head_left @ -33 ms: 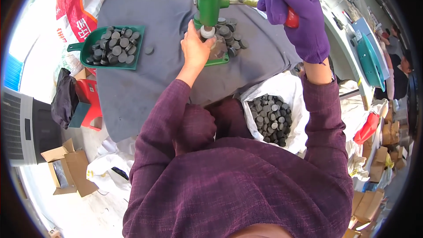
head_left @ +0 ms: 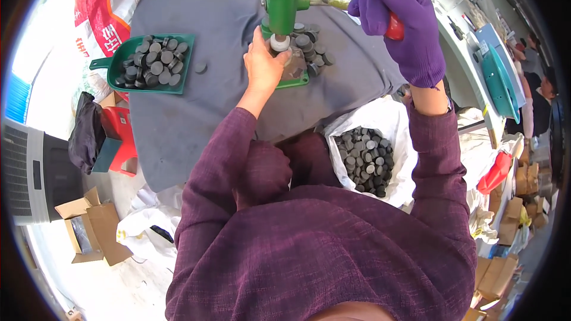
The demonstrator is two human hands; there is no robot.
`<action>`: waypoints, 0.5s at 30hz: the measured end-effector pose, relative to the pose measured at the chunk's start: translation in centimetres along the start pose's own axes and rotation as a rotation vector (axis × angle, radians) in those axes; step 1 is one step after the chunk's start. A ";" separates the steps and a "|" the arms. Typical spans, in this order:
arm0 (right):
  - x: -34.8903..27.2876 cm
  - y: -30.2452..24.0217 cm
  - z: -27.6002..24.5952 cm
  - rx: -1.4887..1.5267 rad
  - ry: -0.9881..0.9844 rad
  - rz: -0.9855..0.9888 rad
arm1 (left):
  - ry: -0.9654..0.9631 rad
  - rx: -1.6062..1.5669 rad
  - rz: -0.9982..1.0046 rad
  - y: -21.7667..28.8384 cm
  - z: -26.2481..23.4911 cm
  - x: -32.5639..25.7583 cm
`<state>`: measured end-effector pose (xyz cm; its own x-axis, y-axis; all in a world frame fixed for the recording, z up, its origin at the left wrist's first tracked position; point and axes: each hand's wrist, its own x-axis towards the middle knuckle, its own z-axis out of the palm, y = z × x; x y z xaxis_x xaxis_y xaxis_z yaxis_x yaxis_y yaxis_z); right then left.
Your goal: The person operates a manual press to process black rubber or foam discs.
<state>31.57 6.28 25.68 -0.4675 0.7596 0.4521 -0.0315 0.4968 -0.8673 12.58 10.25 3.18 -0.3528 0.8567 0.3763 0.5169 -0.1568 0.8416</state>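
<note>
- Hands first: the bare left hand (head_left: 263,66) sits at the base of the green hand press (head_left: 284,6), its fingers (head_left: 279,58) pinched narrow around a small dark disc held just under the pale ram tip (head_left: 279,41); the disc itself is mostly hidden by the fingers.
- The right hand (head_left: 397,21), in a purple glove, is wrapped shut around the red grip of the press lever (head_left: 394,28), raised up and off to the right of the press.
- Loose dark discs (head_left: 312,47) lie heaped on the press base, touching one another, just beside the left hand.
- A green scoop tray (head_left: 119,70) on the grey-covered table (head_left: 178,125) holds more discs; one stray disc (head_left: 201,68) lies just beside it.
- A white sack (head_left: 392,125) with its mouth open, below the table edge at the person's right knee, is part-filled with the same discs.
- Handling, as a judgement: each disc looks small, stiff and light, probably smooth-faced, so it is best pinched by its rim, with the fingertips kept clear of the ram.
- The lever looks rigid and wants a full-fist hold on the red grip.
</note>
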 end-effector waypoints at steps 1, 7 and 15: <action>-0.2 0.5 -0.1 0.002 -0.006 0.007 | 0.004 -0.079 -0.013 -0.3 -0.2 -0.1; -5.9 9.1 -1.2 -0.454 -0.205 -0.355 | 0.142 0.231 0.245 -2.6 -4.7 0.3; -4.9 5.1 -0.7 -0.142 -0.238 0.125 | -0.056 1.011 0.187 -6.7 -8.7 -0.5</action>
<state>34.29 5.41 19.22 -0.6545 0.7071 0.2677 0.1550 0.4720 -0.8679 2.53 6.63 0.73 -0.1758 0.8869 0.4272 0.9837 0.1747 0.0421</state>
